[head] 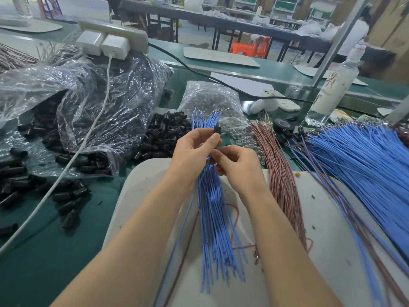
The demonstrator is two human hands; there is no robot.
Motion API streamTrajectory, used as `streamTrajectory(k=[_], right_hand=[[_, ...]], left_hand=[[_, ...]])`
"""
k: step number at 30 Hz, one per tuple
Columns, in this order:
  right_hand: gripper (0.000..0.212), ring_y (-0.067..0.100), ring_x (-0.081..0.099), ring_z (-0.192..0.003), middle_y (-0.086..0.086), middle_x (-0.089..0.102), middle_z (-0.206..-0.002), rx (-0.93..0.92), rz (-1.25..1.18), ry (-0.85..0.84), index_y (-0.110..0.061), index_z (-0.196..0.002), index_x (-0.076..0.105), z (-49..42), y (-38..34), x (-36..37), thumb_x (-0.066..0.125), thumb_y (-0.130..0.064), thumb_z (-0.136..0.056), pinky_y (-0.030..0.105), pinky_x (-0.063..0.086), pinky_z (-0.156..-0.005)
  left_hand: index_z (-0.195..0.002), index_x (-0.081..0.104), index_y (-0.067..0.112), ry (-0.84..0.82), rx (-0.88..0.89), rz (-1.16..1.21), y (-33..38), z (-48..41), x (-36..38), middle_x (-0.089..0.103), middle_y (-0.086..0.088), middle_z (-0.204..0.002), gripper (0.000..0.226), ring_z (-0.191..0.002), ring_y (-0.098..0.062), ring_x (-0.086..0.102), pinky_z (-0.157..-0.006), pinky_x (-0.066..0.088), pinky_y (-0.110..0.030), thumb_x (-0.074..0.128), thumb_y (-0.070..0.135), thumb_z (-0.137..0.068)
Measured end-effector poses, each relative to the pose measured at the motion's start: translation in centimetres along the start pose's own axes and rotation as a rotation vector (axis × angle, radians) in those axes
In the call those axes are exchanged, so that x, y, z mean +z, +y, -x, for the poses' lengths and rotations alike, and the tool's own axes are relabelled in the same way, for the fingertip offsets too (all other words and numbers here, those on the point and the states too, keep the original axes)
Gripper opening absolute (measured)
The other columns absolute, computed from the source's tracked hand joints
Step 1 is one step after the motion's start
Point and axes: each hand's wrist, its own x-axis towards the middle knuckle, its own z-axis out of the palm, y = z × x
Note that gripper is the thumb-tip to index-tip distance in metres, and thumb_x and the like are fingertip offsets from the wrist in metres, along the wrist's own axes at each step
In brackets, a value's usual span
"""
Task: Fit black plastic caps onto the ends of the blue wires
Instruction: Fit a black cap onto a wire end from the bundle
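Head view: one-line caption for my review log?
The left hand pinches a black cap beside the blue wires, right hand grips the wires; spare caps lie heaped at left.

A big green table [44, 240] fills the front of a large work room. Behind it, across a grey floor [75, 6], stands a long dark table [199, 16] with thin black legs, and an orange stool [250, 49] sits just behind the green table. A grey metal pole [338, 43] rises from the green table's right side, with brown cardboard [396, 25] behind it.
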Motion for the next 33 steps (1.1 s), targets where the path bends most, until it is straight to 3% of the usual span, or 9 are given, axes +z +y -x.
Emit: streamTrajectory(k=[7,12,15,19,22,24,27,30,33], right_hand=[[0.058,-0.014,0.057,-0.053,-0.03,0.06,-0.053,0.062,-0.039,0.043,-0.06,-0.057,0.064,-0.7,1.3,0.1,0.054,-0.013,-0.089,0.003,0.045,-0.054],[0.05,-0.005,0.061,-0.057,-0.023,0.065,-0.058,0.123,0.018,0.086,-0.053,-0.06,0.067,-1.1,2.9,0.0,0.059,-0.016,-0.091,0.029,0.051,-0.072],[0.036,0.007,0.062,-0.062,-0.014,0.066,-0.059,0.172,0.054,0.101,-0.036,-0.061,0.07,-1.5,3.4,0.1,0.062,-0.019,-0.091,0.04,0.051,-0.078],[0.02,0.0,0.055,-0.053,-0.013,0.06,-0.053,0.198,0.137,0.113,-0.025,-0.072,0.066,-1.9,4.2,0.0,0.062,-0.025,-0.091,0.029,0.045,-0.063],[0.019,-0.004,0.052,-0.045,-0.012,0.062,-0.056,0.198,0.185,0.19,-0.022,-0.076,0.069,-1.9,4.1,-0.5,0.06,-0.028,-0.092,0.019,0.037,-0.056],[0.017,-0.004,0.055,-0.053,-0.01,0.068,-0.068,0.166,0.189,0.375,-0.021,-0.081,0.071,-1.8,3.9,-1.3,0.059,-0.025,-0.092,0.017,0.039,-0.057],[0.017,-0.002,0.057,-0.074,-0.009,0.065,-0.085,0.196,0.381,0.547,-0.016,-0.101,0.071,-2.0,3.9,-2.8,0.056,-0.019,-0.094,0.009,0.04,-0.063],[0.023,0.014,0.06,-0.094,0.002,0.068,-0.106,0.218,0.596,0.477,-0.014,-0.111,0.068,-3.6,4.0,-2.8,0.052,-0.012,-0.094,0.025,0.049,-0.083],[0.033,0.028,0.049,-0.113,0.005,0.064,-0.12,0.249,0.836,0.346,-0.019,-0.119,0.065,-5.9,4.1,-1.5,0.049,-0.007,-0.092,0.037,0.04,-0.093]], left_hand=[[-0.091,0.063,0.017,0.009,0.006,0.023,0.3,0.1,0.0,0.07,0.011,-0.07,0.005,-0.063,0.0,0.062,-0.055,0.047,-0.014,0.061,0.013,-0.091],[-0.088,0.064,0.019,0.057,-0.006,0.031,0.5,0.2,0.0,0.07,0.009,-0.072,0.007,-0.07,-0.002,0.063,-0.06,0.049,-0.016,0.062,0.013,-0.09],[-0.085,0.065,0.019,0.086,-0.022,0.035,0.8,0.2,-0.2,0.069,0.009,-0.07,0.008,-0.068,-0.004,0.061,-0.055,0.047,-0.018,0.062,0.013,-0.091],[-0.083,0.064,0.02,0.103,-0.06,0.018,0.9,0.4,-0.1,0.067,0.009,-0.07,0.011,-0.067,-0.01,0.055,-0.053,0.043,-0.025,0.061,0.015,-0.092],[-0.092,0.062,0.02,0.156,0.043,-0.105,0.6,0.1,-0.3,0.067,0.006,-0.082,0.008,-0.075,-0.006,0.058,-0.067,0.049,-0.018,0.059,0.013,-0.093],[-0.1,0.062,0.02,0.174,0.164,-0.286,0.4,-0.1,-0.5,0.065,0.006,-0.087,0.012,-0.078,-0.007,0.057,-0.075,0.048,-0.016,0.058,0.011,-0.093],[-0.101,0.061,0.026,0.184,0.251,-0.445,0.1,-0.1,-0.6,0.062,0.012,-0.085,0.018,-0.074,-0.006,0.055,-0.071,0.045,-0.012,0.056,0.01,-0.092],[-0.098,0.059,0.023,0.165,0.283,-0.47,-0.1,0.0,-0.5,0.063,0.013,-0.087,0.021,-0.082,-0.007,0.059,-0.079,0.046,-0.013,0.055,0.004,-0.091],[-0.099,0.058,0.019,0.14,0.278,-0.445,-0.3,0.0,-0.4,0.067,0.004,-0.094,0.022,-0.093,-0.011,0.063,-0.089,0.048,-0.02,0.053,-0.001,-0.091]])
